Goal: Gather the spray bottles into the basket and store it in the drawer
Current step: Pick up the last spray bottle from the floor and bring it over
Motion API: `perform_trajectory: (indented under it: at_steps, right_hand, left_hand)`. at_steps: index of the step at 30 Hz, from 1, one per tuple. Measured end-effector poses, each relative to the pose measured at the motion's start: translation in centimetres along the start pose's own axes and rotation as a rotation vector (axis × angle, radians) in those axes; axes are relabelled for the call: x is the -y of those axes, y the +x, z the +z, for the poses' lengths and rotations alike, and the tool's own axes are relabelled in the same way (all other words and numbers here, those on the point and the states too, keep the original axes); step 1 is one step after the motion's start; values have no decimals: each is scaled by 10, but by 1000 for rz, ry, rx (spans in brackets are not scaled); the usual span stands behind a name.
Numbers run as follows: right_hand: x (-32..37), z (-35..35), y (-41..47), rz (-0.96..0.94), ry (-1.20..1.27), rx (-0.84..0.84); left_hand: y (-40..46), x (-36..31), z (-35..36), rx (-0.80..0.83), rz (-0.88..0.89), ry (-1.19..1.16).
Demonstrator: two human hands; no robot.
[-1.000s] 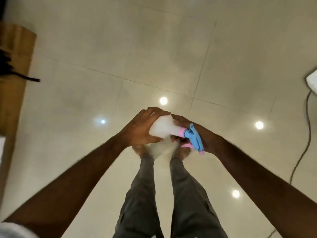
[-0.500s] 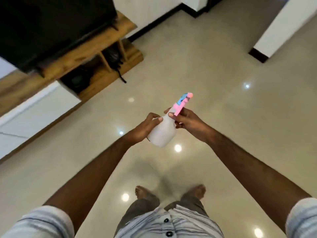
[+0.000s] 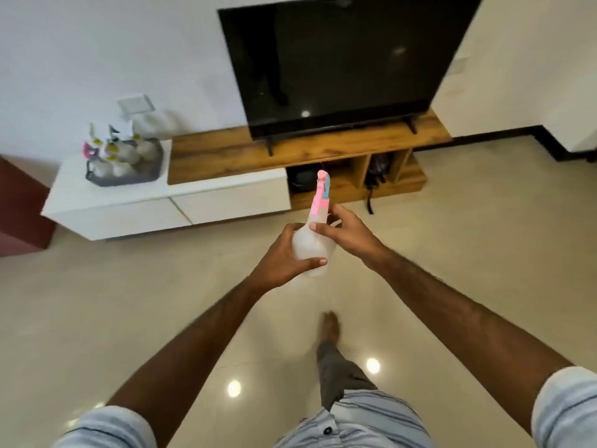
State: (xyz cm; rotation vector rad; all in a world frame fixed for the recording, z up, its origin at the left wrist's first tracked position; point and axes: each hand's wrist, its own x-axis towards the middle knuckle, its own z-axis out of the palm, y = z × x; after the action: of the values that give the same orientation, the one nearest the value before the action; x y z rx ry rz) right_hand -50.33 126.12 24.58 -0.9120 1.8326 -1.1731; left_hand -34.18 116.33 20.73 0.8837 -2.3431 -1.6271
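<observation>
I hold a white spray bottle (image 3: 311, 245) with a pink and blue trigger head upright in front of me, above the floor. My left hand (image 3: 284, 257) wraps around its body. My right hand (image 3: 345, 231) grips it at the neck, just under the trigger. A grey basket (image 3: 129, 174) stands on the white cabinet (image 3: 113, 205) at the far left, with several spray bottles (image 3: 116, 150) standing in it. The cabinet's drawer fronts (image 3: 226, 205) are closed.
A wooden TV stand (image 3: 290, 150) carries a large black TV (image 3: 339, 63) straight ahead, with open cubbies holding dark items below. A dark red piece of furniture (image 3: 19, 208) sits at the far left. Glossy tiled floor (image 3: 129, 302) lies between me and the cabinet.
The view swung up from the floor to the TV wall, bringing the cabinet and basket into sight. The bottle went from lying sideways to upright, still in both hands.
</observation>
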Motion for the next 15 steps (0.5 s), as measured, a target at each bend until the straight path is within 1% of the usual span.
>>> perform_trajectory:
  at_steps: [3, 5, 10, 12, 14, 15]
  right_hand:
    - [21, 30, 78, -61, -69, 100]
    - [41, 53, 128, -64, -70, 188]
    - [95, 99, 247, -141, -171, 396]
    - [107, 113, 278, -152, -182, 439]
    - [122, 144, 318, -159, -179, 523]
    - [123, 150, 327, -161, -171, 538]
  left_hand:
    - [33, 20, -51, -155, -14, -17]
    - [54, 31, -90, -224, -55, 6]
    - [105, 53, -183, -272, -170, 5]
    - [117, 60, -207, -307, -196, 3]
    - [128, 78, -239, -389, -255, -18]
    - [130, 82, -245, -403, -268, -13]
